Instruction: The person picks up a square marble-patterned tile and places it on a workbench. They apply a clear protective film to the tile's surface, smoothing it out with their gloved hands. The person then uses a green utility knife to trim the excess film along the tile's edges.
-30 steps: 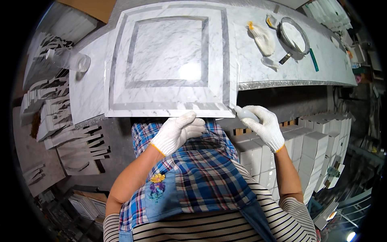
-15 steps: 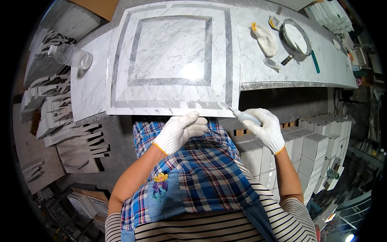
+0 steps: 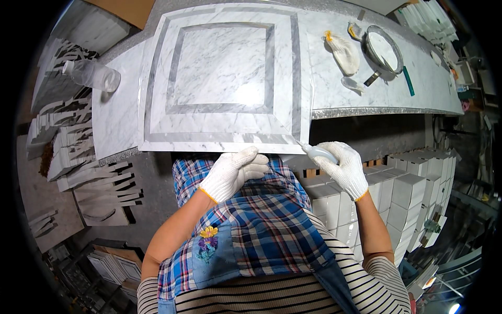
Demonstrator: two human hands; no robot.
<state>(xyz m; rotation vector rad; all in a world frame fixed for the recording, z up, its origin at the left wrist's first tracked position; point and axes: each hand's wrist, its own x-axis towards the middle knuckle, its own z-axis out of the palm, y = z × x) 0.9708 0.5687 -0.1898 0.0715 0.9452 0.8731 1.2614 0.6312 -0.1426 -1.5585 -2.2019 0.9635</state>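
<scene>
A square marble panel of white stone with grey inlaid bands lies flat in front of me. My right hand, in a white knit glove, is shut on a translucent squeeze bottle. The bottle's narrow nozzle reaches the panel's near right corner, by the grey band. My left hand, gloved the same way, rests against the middle of the panel's near edge, over my plaid apron. Its fingers are loosely bent with the thumb apart, and I see nothing in them.
A clear plastic bottle lies at the left. To the right are a spare glove, a round dish of white material, and a green stick. White boxes are stacked below right; stone strips lie at lower left.
The nozzle has stayed at the panel's near right corner, with only a very slight shift. Both hands keep nearly the same pose; the whole view has dipped a little.
</scene>
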